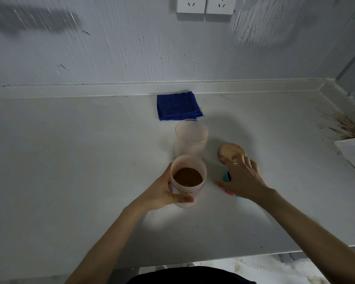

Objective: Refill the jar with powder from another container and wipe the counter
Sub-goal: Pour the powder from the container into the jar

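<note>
From the head view we are gripping the tub of brown powder (188,181) in our left hand (164,193) near the middle of the worktop (70,160), while our right hand (242,181) is resting with loosely spread fingers over a teal lid (226,176), holding nothing we can see. The empty jar (191,139) is standing just behind the tub, so pouring and wiping are both still waiting. The wooden lid (231,152) is lying beside the jar, the blue cloth (177,105) is sitting at the back edge, and brown stains (346,128) are marking the right corner.
</note>
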